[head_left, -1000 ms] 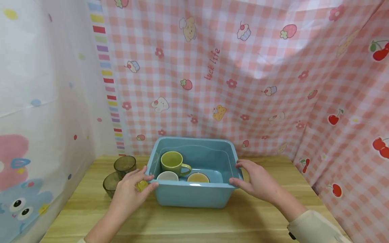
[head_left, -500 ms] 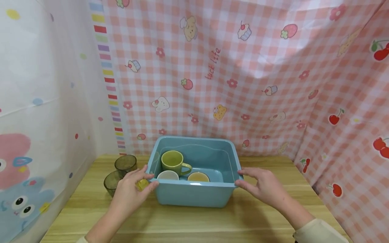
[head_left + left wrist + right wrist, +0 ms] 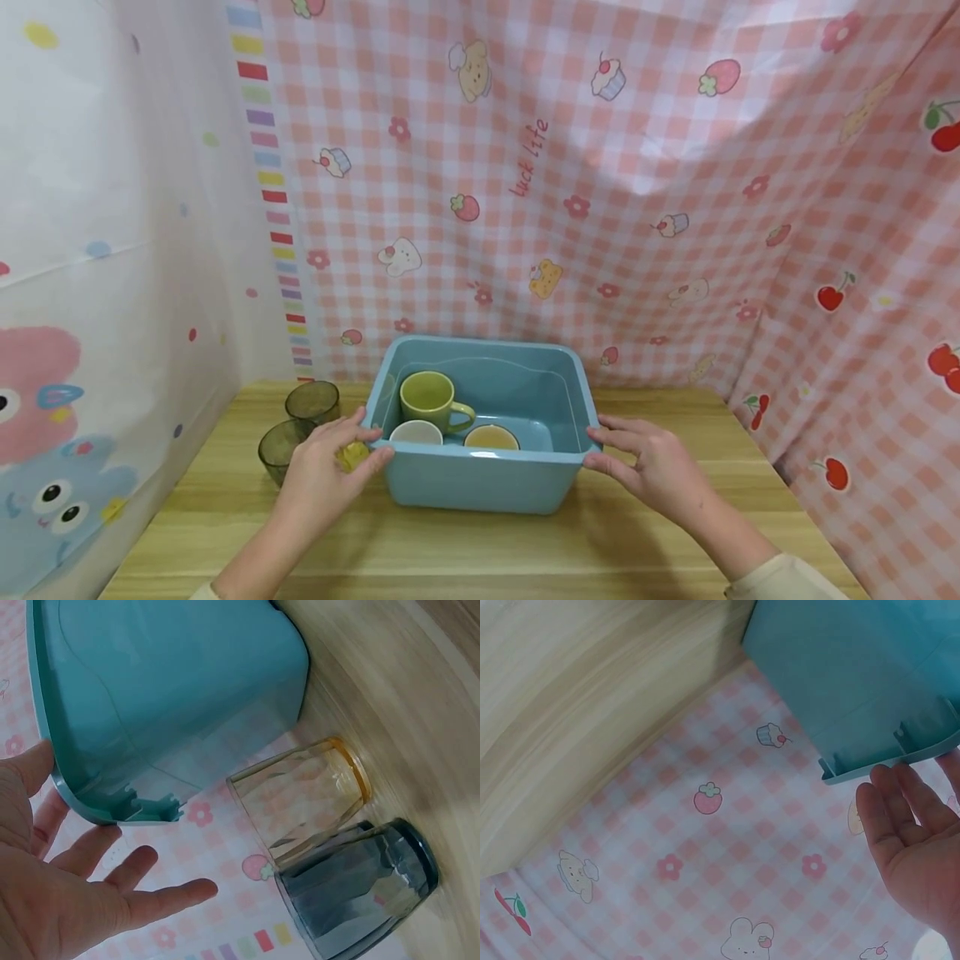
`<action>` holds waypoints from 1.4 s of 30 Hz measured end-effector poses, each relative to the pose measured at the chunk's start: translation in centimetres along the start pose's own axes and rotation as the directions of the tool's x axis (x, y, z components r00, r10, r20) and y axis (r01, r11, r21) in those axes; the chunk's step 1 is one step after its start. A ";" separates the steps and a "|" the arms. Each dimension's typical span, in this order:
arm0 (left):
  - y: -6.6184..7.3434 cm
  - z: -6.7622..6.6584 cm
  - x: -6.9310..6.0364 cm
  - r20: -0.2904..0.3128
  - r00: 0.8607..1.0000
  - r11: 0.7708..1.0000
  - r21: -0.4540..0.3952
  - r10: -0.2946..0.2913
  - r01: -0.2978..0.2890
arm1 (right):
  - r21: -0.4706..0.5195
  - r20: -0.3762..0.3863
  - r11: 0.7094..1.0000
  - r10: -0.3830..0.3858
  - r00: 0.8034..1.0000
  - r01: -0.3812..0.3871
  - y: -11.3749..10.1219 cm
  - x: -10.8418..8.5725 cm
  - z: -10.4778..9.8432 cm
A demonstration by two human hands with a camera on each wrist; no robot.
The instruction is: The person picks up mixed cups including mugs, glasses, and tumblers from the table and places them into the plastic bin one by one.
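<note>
Blue bin is sitting lower centre in the head view. Lower left, dark glasses are standing; the left hand, fingers apart, is touching the rim and half-hiding an amber glass the left wrist view is showing plainly. Rightmost, the right hand, thumb apart from fingers, is touching the rim.

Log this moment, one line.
blue rectangular plastic tub: glossy green handled mug inside | left hand: touching rim | right hand: touching rim | outside: dark transparent round tumblers

A basin stands on the table; inside, a mug sits behind two cups. Glasses stand left of the basin.
</note>
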State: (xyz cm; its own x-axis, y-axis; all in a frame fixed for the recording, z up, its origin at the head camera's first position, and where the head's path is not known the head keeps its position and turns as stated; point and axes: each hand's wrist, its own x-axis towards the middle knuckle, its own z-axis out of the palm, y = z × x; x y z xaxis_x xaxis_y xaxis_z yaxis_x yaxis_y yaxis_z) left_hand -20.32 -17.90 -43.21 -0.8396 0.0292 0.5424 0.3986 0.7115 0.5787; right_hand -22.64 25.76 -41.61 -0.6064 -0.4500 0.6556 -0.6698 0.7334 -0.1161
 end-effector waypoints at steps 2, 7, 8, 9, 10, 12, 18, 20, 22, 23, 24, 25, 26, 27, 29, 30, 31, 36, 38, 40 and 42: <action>0.0 0.1 0.0 -0.012 1.000 1.000 0.000 0.003 -0.003 | -0.004 -0.008 1.000 -0.008 1.000 0.008 0.0 0.0 0.0; -0.4 0.4 -0.3 -0.089 0.995 0.999 0.001 0.050 -0.050 | 0.009 -0.002 1.000 0.004 1.000 -0.004 -0.2 0.0 0.0; -0.5 0.4 -0.4 -0.105 0.993 0.998 0.001 0.061 -0.062 | 0.012 -0.002 1.000 0.009 1.000 -0.009 -0.2 -0.1 0.0; -0.5 0.5 -0.4 -0.118 0.990 0.997 0.001 0.071 -0.072 | 0.016 -0.003 1.000 0.014 1.000 -0.014 -0.3 -0.1 0.0; -0.6 0.5 -0.4 -0.127 0.989 0.997 0.001 0.080 -0.080 | 0.018 -0.006 1.000 0.017 1.000 -0.017 -0.3 -0.1 0.0; -0.7 0.4 -0.4 -0.143 0.985 0.995 0.003 0.097 -0.098 | 0.017 -0.014 1.000 0.020 1.000 -0.020 -0.4 -0.1 0.0; -0.9 0.3 -0.5 -0.157 0.976 0.989 0.021 0.150 -0.149 | 0.015 -0.040 1.000 0.012 0.999 -0.011 -0.5 -0.2 0.4; -1.0 0.3 -0.6 -0.152 0.975 0.987 0.025 0.161 -0.159 | 0.019 -0.046 1.000 0.012 0.999 -0.011 -0.6 -0.3 0.4; -1.1 0.3 -0.8 -0.149 0.975 0.986 0.023 0.166 -0.164 | 0.021 -0.047 1.000 0.013 0.999 -0.013 -0.6 -0.3 0.4; -1.1 0.3 -0.9 -0.149 0.975 0.986 0.022 0.167 -0.166 | 0.021 -0.045 1.000 0.016 0.999 -0.015 -0.6 -0.3 0.4; -1.2 0.3 -1.1 -0.149 0.975 0.986 0.021 0.166 -0.165 | 0.018 -0.043 1.000 0.019 0.999 -0.019 -0.6 -0.3 0.4; -1.2 0.2 -1.2 -0.149 0.974 0.986 0.022 0.169 -0.168 | 0.016 -0.041 1.000 0.024 0.999 -0.023 -0.6 -0.3 0.4; -1.3 0.2 -1.3 -0.149 0.974 0.985 0.023 0.172 -0.170 | 0.014 -0.038 1.000 0.027 0.999 -0.026 -0.6 -0.3 0.4; -1.3 0.1 -1.4 -0.151 0.974 0.985 0.022 0.170 -0.168 | 0.011 -0.037 0.999 0.030 0.999 -0.030 -0.6 -0.3 0.4; -1.4 -0.1 -1.6 -0.159 0.974 0.987 0.030 0.162 -0.159 | 0.008 -0.036 0.999 0.036 0.999 -0.036 -0.7 -0.4 0.4; -1.6 -0.2 -1.7 -0.164 0.975 0.988 0.037 0.153 -0.149 | 0.008 -0.037 0.999 0.037 0.999 -0.037 -0.7 -0.4 0.4; -1.7 -0.4 -1.8 -0.164 0.977 0.990 0.043 0.137 -0.131 | 0.009 -0.037 0.999 0.040 0.999 -0.039 -0.7 -0.5 0.5; -2.9 -1.7 -2.4 -0.178 0.984 0.995 0.095 -0.007 0.024 | 0.024 -0.030 0.999 0.047 0.998 -0.046 -0.8 -0.4 0.5; -3.5 -2.3 -2.7 -0.175 0.983 0.989 0.122 -0.061 0.084 | 0.032 -0.023 0.998 0.052 0.998 -0.051 -0.8 -0.4 0.4; -4.2 -2.9 -3.0 -0.160 0.981 0.979 0.157 -0.107 0.132 | 0.038 -0.018 0.998 0.059 0.998 -0.059 -0.8 -0.3 0.4; -5.0 -3.4 -3.2 -0.126 0.978 0.965 0.182 -0.165 0.186 | 0.038 -0.015 0.997 0.067 0.998 -0.066 -0.9 -0.4 0.3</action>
State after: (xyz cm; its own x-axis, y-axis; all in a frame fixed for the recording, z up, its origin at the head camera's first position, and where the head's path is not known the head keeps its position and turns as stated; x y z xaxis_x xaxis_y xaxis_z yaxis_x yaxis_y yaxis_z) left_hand -18.34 -23.91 -45.74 -0.8403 -0.1774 0.5124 0.1613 0.8203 0.5486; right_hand -21.98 25.13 -41.99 -0.6434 -0.3920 0.6575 -0.6439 0.7417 -0.1878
